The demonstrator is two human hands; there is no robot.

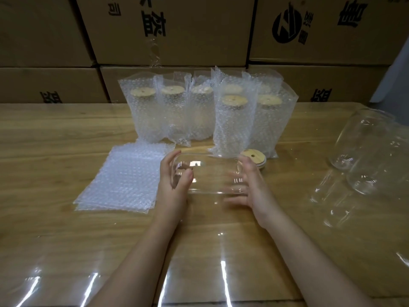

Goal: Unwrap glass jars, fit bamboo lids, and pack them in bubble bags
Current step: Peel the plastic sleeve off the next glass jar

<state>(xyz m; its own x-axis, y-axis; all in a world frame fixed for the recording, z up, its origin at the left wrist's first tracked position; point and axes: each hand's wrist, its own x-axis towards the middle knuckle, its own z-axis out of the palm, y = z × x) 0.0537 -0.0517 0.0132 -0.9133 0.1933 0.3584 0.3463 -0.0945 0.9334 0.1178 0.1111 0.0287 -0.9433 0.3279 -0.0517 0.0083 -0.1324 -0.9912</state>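
A clear glass jar (210,173) lies on its side just above the wooden table (55,229), held between both hands. My left hand (174,180) grips its left end, fingers curled round the rim. My right hand (250,185) is at its right end with fingers spread and blurred; its hold is unclear. A small stack of bamboo lids (254,156) lies just behind my right hand. Flat empty bubble bags (119,180) are piled to the left of the jar.
Several packed jars in bubble bags (234,120) stand in a row behind. Bare glass jars (363,138) lie on their sides at the right, on clear plastic wrap. Cardboard boxes (177,29) form a wall at the back.
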